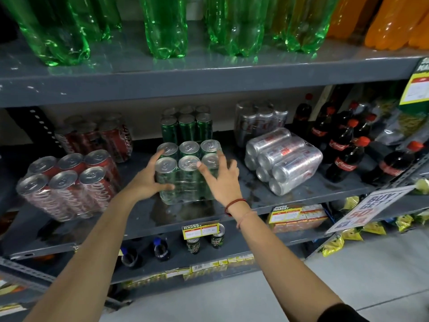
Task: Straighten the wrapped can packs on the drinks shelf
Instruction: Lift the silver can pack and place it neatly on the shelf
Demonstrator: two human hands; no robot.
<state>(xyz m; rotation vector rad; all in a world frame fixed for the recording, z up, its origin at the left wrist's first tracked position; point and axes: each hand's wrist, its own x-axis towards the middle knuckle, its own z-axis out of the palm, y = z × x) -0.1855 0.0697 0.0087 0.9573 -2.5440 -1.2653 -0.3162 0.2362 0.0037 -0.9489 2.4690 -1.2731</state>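
Note:
A wrapped pack of green cans (185, 180) stands upright at the front middle of the grey drinks shelf (255, 203). My left hand (148, 180) grips its left side, thumb across the front. My right hand (220, 177) rests against its right side with fingers spread over the can tops. A second green pack (186, 126) stands behind it. A red cola pack (67, 184) stands tilted at the left, another red pack (102, 135) behind. A silver can pack (283, 159) lies on its side at the right, with an upright silver pack (257, 122) behind.
Dark cola bottles (343, 154) with red caps fill the shelf's right end. Green bottles (164, 31) and orange bottles (392, 22) stand on the shelf above. Price tags (200, 230) and a hanging promo sign (369, 208) stick out from the shelf edge. Single cans (217, 238) sit below.

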